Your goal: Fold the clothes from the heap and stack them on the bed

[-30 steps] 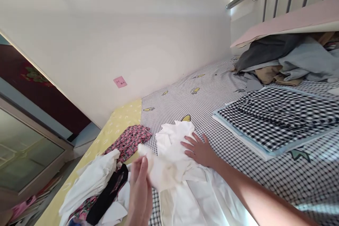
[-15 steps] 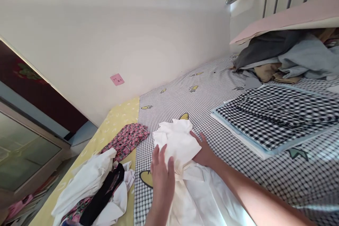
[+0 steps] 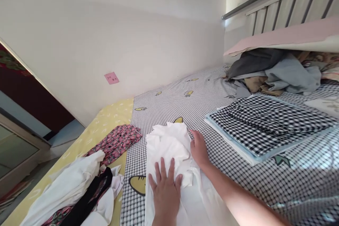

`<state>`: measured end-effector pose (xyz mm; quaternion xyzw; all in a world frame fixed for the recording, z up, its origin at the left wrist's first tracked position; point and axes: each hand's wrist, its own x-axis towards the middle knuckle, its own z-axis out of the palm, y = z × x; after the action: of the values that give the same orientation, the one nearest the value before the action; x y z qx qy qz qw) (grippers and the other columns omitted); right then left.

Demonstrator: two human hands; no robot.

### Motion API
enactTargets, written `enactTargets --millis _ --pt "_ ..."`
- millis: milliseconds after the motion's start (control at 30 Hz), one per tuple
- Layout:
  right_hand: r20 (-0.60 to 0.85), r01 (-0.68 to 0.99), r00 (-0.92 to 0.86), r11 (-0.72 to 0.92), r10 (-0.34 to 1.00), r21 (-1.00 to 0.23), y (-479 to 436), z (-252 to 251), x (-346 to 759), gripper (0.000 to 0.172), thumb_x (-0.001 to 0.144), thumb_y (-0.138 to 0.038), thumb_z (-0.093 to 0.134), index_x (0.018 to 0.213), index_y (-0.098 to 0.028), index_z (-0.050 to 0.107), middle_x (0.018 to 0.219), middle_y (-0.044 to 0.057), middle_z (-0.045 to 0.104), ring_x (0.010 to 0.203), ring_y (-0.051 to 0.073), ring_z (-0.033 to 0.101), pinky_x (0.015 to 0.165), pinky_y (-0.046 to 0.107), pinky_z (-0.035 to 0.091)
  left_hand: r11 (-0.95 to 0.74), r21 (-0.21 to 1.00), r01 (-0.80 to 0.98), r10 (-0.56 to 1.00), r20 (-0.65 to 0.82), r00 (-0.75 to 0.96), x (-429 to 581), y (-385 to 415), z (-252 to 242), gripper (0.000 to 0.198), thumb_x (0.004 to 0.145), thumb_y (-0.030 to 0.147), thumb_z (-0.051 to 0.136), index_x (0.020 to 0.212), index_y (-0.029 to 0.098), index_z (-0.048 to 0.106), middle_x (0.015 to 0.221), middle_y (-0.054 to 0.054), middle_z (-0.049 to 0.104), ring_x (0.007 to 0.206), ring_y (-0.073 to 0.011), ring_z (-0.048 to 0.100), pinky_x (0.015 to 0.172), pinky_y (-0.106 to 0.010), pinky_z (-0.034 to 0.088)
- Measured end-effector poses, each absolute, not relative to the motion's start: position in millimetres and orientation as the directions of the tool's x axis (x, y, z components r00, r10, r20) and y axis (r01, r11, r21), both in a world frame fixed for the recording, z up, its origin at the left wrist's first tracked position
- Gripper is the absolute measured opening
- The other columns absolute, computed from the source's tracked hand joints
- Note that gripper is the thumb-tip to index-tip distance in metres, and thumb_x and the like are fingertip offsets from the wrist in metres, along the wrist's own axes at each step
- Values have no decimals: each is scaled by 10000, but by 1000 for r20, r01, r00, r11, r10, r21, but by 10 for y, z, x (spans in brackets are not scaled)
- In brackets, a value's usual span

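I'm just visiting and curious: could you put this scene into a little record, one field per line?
Surface: checked bedding beside a yellow section
Left hand: palm down, fingers spread on a white garment
Right hand: at the garment's right edge; grip unclear
Left side: pink patterned cloth; white clothing and a black piece
Right side: folded black-and-white checked cloth
Far right: grey and brown clothes
Wall: pink note with writing

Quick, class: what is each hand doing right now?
Left hand: open, fingers spread, palm down on the white garment.
Right hand: at the garment's right edge, fingers partly bent; whether it grips cannot be told.
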<state>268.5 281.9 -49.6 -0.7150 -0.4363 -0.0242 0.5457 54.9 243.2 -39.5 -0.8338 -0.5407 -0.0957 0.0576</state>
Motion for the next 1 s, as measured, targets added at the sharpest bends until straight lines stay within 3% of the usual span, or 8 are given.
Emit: enactTargets --millis 167,333,433,533,700,867,933,1000 --pt "438 554 708 -52 554 -831 2889 -558 2781 396 948 -275 458 1272 -135 636 1199 185 647 1042 283 620 973 451 532 -421 157 894 878 319 357 537 2458 -414 577 1033 474 394 1597 365 347 1736 -104 239 1604 -366 190 1225 -759 188" --pt "390 596 642 -110 660 -795 2943 -498 2854 65 740 -235 742 728 -220 680 888 74 684 861 231 622 825 331 515 -427 461 778 870 445 213 411 2504 -429 634 1053 473 243 1649 260 214 1772 -117 93 1633 -279 63 1286 -656 136" --pt "335 583 662 -179 671 -793 2948 -426 3007 258 759 -206 700 554 -234 546 677 13 607 686 185 559 690 296 446 -338 605 721 910 406 86 396 2536 -389 680 1044 489 164 1647 178 214 1764 -148 126 1633 -262 79 1303 -608 128" --pt "308 566 689 -221 656 -794 2933 -389 3131 305 797 -211 649 535 -238 495 629 5 562 640 179 523 642 296 397 -254 654 713 962 248 115 434 2573 -349 677 1037 459 79 1625 209 303 1722 -98 307 1620 -219 162 1317 -568 72" --pt "344 592 664 -185 664 -785 2906 -421 3176 56 739 -160 650 729 -215 645 809 33 633 761 201 595 715 304 463 -161 628 761 987 100 126 507 2634 -278 679 1031 426 52 1619 232 329 1704 -64 335 1609 -208 183 1316 -552 64" --pt "416 618 691 -184 591 -764 2751 -217 3065 451 799 -121 547 1234 -174 657 1148 142 674 1085 289 634 919 427 528 -166 472 866 984 29 173 569 2631 -216 630 1043 427 124 1579 276 420 1726 -41 245 1613 -250 160 1303 -598 91" --pt "559 752 571 -109 601 -651 2600 -40 2860 507 866 -147 536 1362 -219 613 1370 153 616 1283 319 559 1057 523 466 -227 359 905 974 77 214 598 2602 -232 582 1044 456 234 1547 291 475 1729 -49 227 1613 -287 166 1294 -631 95" --pt "698 904 324 9 639 -428 2429 103 2594 529 970 -234 525 1492 -318 530 1575 114 492 1441 342 441 1175 641 308 -256 268 929 963 156 220 625 2569 -263 562 1036 466 312 1534 281 495 1724 -75 246 1607 -320 192 1285 -660 116"
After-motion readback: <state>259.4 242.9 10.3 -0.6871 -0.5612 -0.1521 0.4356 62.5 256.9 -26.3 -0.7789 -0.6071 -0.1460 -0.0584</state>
